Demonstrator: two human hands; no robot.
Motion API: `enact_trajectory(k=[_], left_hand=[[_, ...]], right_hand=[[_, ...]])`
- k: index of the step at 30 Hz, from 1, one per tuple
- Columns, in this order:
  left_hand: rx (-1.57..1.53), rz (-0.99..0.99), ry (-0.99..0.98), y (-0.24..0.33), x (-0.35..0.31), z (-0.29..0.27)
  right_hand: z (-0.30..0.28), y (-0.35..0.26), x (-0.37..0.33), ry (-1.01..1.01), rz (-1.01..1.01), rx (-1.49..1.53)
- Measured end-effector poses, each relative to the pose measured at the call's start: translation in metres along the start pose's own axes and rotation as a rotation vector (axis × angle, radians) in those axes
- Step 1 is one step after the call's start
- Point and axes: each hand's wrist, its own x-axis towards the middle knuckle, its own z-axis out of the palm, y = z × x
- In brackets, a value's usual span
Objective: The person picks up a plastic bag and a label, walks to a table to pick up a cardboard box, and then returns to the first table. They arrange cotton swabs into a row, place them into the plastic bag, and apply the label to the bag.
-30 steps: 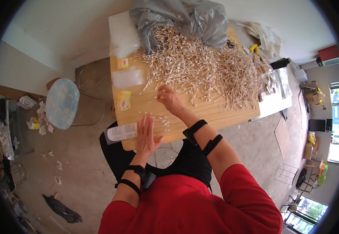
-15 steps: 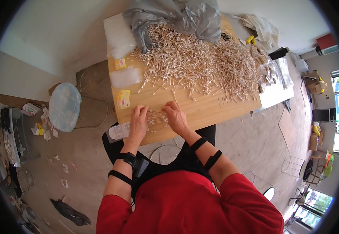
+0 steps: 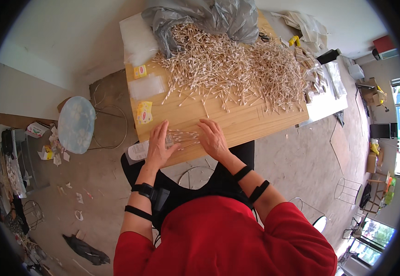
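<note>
Both hands lie flat with fingers spread, the left hand [image 3: 157, 148] and right hand [image 3: 214, 139] flanking a small bundle of thin, light, wooden-stemmed cotton swabs [image 3: 181, 136] on the pale wooden table [image 3: 250, 122]; loose and rolling, they seem best pinched mid-stem.

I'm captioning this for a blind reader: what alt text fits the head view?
A person's left hand and right hand flank a small bunch of cotton swabs on a wooden table, below a large swab pile spilling from a grey plastic bag.

Left hand [image 3: 158, 147] and right hand [image 3: 214, 138] lie flat on the wooden table [image 3: 255, 122], flanking a small bundle of cotton swabs [image 3: 181, 136]. Large swab heap [image 3: 237, 69] spills from a grey plastic bag [image 3: 209, 18].
</note>
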Motion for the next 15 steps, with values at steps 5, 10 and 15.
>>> enact_trajectory(k=[5, 10, 15], left_hand=[[-0.221, -0.043, 0.114, -0.007, -0.017, 0.024], [-0.322, -0.078, 0.141, 0.021, -0.011, 0.036], [-0.015, 0.014, 0.115, 0.02, 0.001, 0.013]], right_hand=[[0.006, -0.001, -0.026, -0.096, 0.021, 0.066], [0.017, -0.009, -0.033, -0.075, 0.045, 0.072], [0.016, -0.006, -0.034, -0.072, 0.049, 0.108]])
